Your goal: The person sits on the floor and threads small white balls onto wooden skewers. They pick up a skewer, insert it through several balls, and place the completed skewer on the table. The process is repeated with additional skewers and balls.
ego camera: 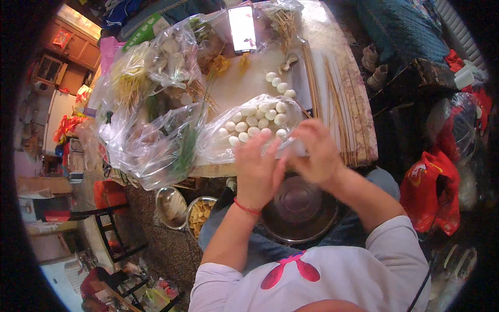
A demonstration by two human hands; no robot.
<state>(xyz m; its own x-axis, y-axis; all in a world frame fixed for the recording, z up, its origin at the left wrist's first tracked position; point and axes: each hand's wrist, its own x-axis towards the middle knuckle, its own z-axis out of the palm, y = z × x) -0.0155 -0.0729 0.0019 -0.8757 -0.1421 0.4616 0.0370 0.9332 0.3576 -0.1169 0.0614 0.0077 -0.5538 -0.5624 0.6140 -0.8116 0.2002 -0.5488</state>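
Observation:
In front of me a clear plastic bag [212, 142] holds several small peeled white eggs [252, 121], likely quail eggs. My left hand [253, 171], with a red cord on the wrist, is over the bag's near edge. My right hand [317, 152] is at the bag's near right corner, its fingers curved toward the left. Both hands are motion-blurred, and whether the fingers pinch the plastic is unclear. Just beyond the bag, a row of white eggs [281, 87] lies slanting on the pale board [230, 85]. Long bamboo skewers [312, 82] lie to the right.
Bags of skewered food [130, 74] and greens [187, 150] crowd the table's left. A lit phone [241, 29] is at the back, beside bundled skewers [286, 25]. Below are metal bowls of yellow pieces [201, 214] and pale strips [173, 206], and a dark round pan [298, 210] between my knees.

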